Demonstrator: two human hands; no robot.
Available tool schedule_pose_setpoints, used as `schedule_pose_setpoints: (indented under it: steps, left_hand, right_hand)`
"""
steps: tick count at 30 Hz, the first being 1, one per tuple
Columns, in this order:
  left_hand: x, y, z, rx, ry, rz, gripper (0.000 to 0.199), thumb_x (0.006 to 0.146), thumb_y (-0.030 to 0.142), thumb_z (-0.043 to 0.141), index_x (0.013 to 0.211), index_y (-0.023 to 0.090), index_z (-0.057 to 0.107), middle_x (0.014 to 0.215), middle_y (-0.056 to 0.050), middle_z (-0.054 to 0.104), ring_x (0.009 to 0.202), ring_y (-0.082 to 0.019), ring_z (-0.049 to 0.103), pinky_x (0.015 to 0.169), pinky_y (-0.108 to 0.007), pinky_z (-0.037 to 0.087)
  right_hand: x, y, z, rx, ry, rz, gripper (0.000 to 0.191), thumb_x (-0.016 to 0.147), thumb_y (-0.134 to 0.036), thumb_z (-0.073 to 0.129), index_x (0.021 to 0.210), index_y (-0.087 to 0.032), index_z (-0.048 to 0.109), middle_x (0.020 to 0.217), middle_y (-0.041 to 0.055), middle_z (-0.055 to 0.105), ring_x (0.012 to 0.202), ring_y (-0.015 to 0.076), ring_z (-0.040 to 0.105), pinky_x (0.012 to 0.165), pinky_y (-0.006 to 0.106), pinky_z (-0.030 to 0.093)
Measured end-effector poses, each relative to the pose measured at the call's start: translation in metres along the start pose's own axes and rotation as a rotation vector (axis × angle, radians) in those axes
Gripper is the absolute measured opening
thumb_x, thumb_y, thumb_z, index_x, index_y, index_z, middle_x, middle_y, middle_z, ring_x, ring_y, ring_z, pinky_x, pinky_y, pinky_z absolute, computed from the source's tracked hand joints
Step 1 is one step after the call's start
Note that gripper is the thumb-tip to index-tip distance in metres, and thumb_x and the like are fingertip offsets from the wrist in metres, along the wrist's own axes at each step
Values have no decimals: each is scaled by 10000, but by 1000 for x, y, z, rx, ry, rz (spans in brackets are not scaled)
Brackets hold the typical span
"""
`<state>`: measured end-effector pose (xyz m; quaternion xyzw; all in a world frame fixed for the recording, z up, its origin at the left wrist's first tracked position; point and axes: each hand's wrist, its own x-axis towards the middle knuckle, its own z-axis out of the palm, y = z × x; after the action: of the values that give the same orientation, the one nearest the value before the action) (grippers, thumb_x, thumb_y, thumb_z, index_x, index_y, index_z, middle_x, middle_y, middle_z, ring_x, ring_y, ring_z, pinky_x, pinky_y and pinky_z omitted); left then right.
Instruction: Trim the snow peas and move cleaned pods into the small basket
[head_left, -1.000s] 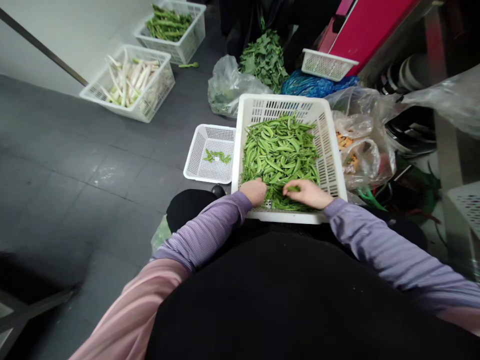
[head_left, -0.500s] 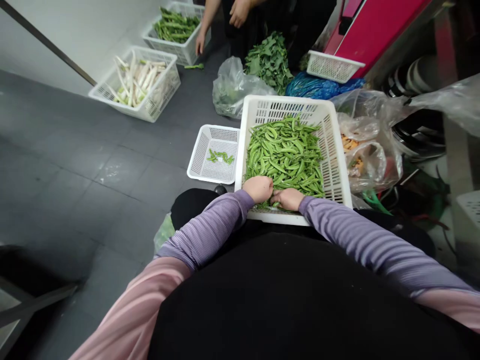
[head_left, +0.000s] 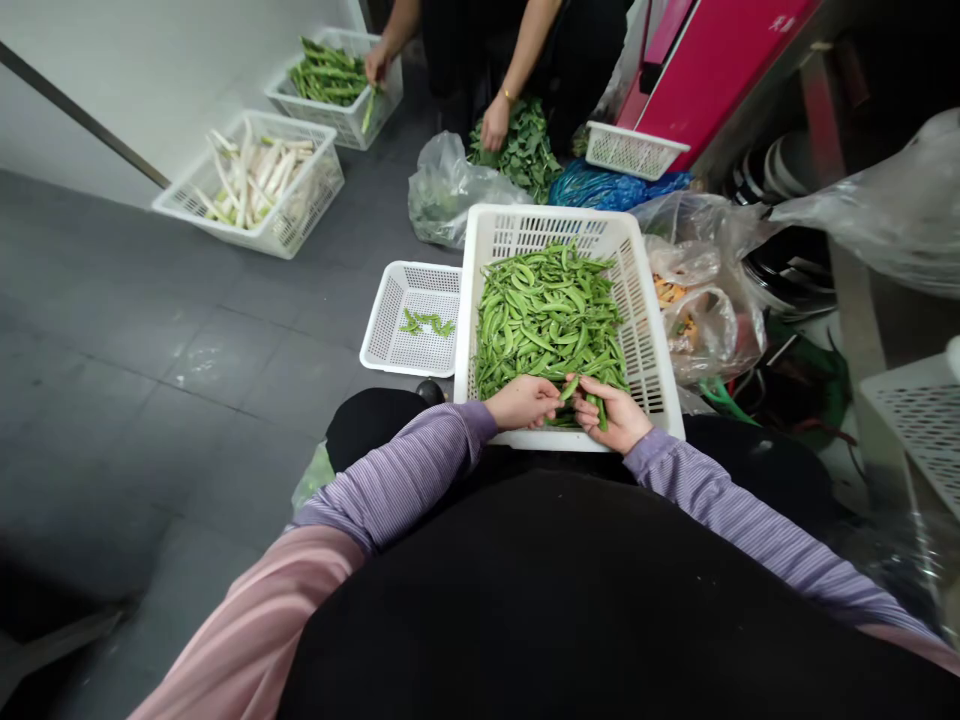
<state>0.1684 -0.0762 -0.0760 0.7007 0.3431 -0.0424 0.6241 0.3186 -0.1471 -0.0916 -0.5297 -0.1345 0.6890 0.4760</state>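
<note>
Right hand (head_left: 619, 418) apparently closed on a light, stiff pea pod (head_left: 601, 413), best held by its end; left hand (head_left: 521, 402) loosely curled beside.

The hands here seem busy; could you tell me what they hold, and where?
The right hand pinches a green pea pod near its upper end; what the left hand holds cannot be told.

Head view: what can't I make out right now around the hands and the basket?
All in the head view:
- Right hand: its fingers hide parts of the pods it holds.
- Left hand: its back hides its fingertips and anything they pinch.
- White plastic basket: the pea pile hides its floor.
- Co-worker's arm: the top edge cuts off the upper body.
- Clear plastic bag: its film blurs the orange contents.
</note>
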Motion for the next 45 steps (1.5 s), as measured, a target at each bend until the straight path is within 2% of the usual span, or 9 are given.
schedule_pose_setpoints:
  steps: [7, 10, 13, 16, 21, 26, 34, 38, 45]
  left_hand:
    - [-7, -2, 0, 789, 115, 211, 242, 880, 238, 406, 836, 117, 611, 855, -110, 651, 817, -199, 613, 776, -293, 462]
    - [-10, 0, -3, 846, 122, 190, 278, 896, 248, 367, 880, 113, 610, 895, -126, 651, 838, -212, 618, 787, -307, 462]
    - [-13, 0, -10, 813, 188, 116, 285, 895, 250, 366, 881, 117, 618, 870, -123, 658, 825, -208, 623, 782, -302, 463]
    - [-14, 0, -16, 777, 224, 101, 273, 888, 250, 383, 882, 125, 626, 854, -111, 663, 827, -203, 624, 780, -288, 462]
    - [-16, 1, -15, 809, 218, 105, 271, 890, 267, 381, 912, 131, 614, 886, -110, 660, 837, -214, 626, 773, -305, 469]
    - [-17, 1, -6, 895, 136, 169, 270, 892, 237, 357, 932, 109, 591, 906, -134, 648, 864, -232, 624, 778, -331, 478]
    - [-14, -4, 1, 993, 14, 283, 259, 787, 69, 400, 987, 81, 565, 935, -138, 641, 874, -220, 621, 780, -314, 490]
    - [-16, 0, 6, 978, 2, 293, 254, 821, 132, 386, 983, 91, 578, 930, -131, 647, 858, -221, 624, 767, -322, 494]
    - [-8, 0, -20, 879, 313, -12, 321, 875, 205, 314, 935, 110, 615, 905, -126, 657, 859, -224, 625, 785, -332, 479]
  right_hand:
    - [0, 9, 12, -347, 202, -116, 345, 582, -395, 695, 819, -179, 568, 492, -83, 378, 375, 52, 270, 339, 192, 185]
    - [3, 8, 10, -687, 349, -219, 360, 664, -404, 632, 928, -159, 615, 477, -61, 440, 375, 80, 328, 362, 221, 251]
    - [2, 0, 4, -1004, 440, -397, 262, 695, -292, 605, 915, -162, 660, 750, 43, 625, 631, 159, 550, 545, 276, 423]
    - [-3, -7, 3, -1218, 357, -340, 137, 653, -190, 628, 777, -181, 686, 846, 62, 658, 804, 199, 589, 695, 303, 454]
    - [-11, -6, 13, -820, 77, 164, 181, 651, -280, 675, 806, -190, 650, 502, -23, 570, 329, 72, 361, 329, 201, 300]
    - [-3, -4, 18, -254, 127, 134, 181, 698, -296, 652, 663, -150, 550, 677, 36, 650, 319, 10, 263, 278, 150, 203]
    - [5, 3, 17, -235, 239, 119, 191, 614, -210, 704, 631, -137, 528, 515, -29, 543, 323, 17, 316, 270, 134, 196]
    - [3, 4, 16, -255, 143, 152, 244, 568, -220, 735, 643, -147, 514, 445, -65, 466, 325, 25, 316, 283, 146, 203]
    - [-16, -16, 4, -216, -65, 227, 335, 514, -254, 767, 693, -152, 503, 588, -14, 580, 348, -1, 291, 316, 141, 174]
